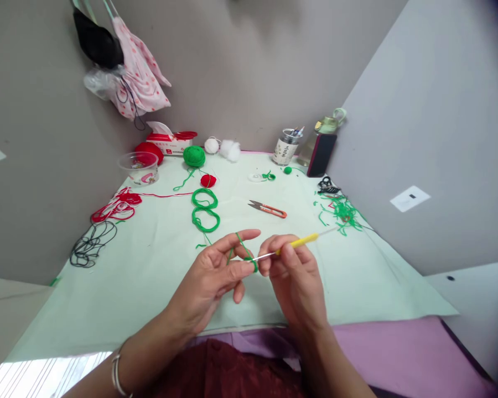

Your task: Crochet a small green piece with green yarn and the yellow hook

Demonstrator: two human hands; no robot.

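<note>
My left hand (216,276) pinches a small green crocheted piece (255,266) between thumb and fingers, with green yarn looped over its raised index finger. In my right hand (296,276) is a crochet hook with a yellow handle (304,241); its metal tip meets the green piece. A strand runs from my left hand toward the green yarn coils (206,219) lying beyond it. Orange-handled thread snips (268,209) lie past both hands.
Red yarn (118,205), black cord (92,243) and a clear tub (139,168) are at the left. Yarn balls (194,157) sit near the back. Green scraps (345,213), a phone (322,155) and a pen can (285,150) stand or lie at the right.
</note>
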